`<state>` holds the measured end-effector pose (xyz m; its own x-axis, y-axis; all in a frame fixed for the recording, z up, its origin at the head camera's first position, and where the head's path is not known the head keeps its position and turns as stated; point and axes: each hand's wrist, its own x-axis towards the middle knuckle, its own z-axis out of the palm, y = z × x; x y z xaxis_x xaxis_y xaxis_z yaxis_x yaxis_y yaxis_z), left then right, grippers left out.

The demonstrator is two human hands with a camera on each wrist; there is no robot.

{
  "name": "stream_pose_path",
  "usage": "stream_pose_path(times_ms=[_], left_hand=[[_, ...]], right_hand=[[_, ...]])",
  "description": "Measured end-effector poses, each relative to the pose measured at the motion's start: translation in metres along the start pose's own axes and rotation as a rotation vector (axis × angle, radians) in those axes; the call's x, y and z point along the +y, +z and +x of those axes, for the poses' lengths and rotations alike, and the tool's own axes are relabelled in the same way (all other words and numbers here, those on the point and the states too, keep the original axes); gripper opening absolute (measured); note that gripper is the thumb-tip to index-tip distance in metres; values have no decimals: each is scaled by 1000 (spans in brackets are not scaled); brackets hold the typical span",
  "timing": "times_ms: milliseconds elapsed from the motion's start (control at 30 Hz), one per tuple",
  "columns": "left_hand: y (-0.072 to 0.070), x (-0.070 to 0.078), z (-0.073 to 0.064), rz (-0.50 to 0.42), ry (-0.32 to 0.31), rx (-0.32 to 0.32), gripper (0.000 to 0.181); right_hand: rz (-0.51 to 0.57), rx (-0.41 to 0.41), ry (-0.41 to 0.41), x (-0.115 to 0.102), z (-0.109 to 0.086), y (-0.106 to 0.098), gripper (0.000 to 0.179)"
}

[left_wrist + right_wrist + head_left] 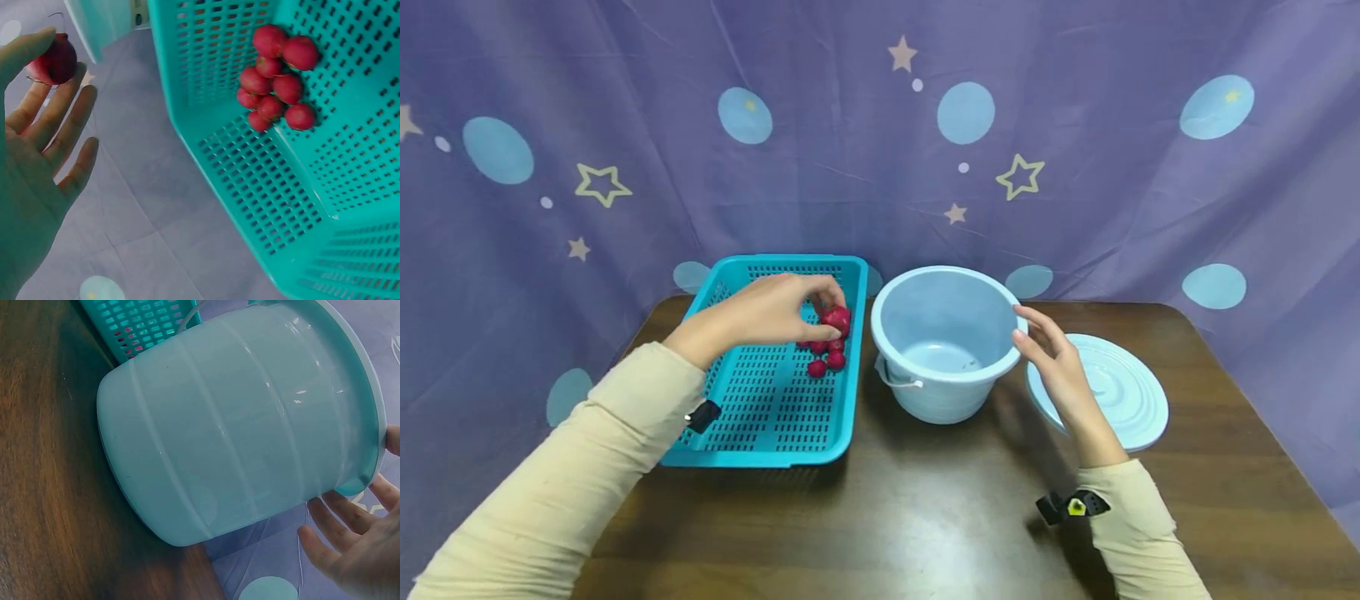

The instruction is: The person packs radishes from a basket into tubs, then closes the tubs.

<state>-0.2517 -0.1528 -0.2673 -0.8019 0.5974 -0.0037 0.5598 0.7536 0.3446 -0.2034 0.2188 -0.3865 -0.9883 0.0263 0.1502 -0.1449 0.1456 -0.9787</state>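
Note:
My left hand is over the turquoise basket, its thumb and fingertips pinching a red radish. A thin root tail hangs from it in the left wrist view, where the other fingers spread out. Several more radishes lie clustered in the basket, below the hand. Beside the basket stands a light blue bucket, upright, its inside visible with no radishes in it. My right hand touches the bucket's right rim with thumb and fingertips, the fingers loosely spread along the outer wall in the right wrist view.
A round light blue lid lies flat on the wooden table, right of the bucket and partly behind my right hand. The bucket's handle hangs down at its left. A purple patterned curtain hangs behind the table.

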Motion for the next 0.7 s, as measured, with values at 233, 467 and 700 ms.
stream_pose_path(times_ms=[233, 467, 700], left_hand=[[-3, 12, 8, -22, 1, 82, 37], [0, 21, 22, -36, 35, 95, 36], [10, 26, 37, -57, 40, 82, 42]], right_hand=[[10, -16, -1, -1, 3, 3, 51], [3, -1, -2, -1, 2, 4, 51], [-9, 22, -1, 0, 0, 1, 51]])
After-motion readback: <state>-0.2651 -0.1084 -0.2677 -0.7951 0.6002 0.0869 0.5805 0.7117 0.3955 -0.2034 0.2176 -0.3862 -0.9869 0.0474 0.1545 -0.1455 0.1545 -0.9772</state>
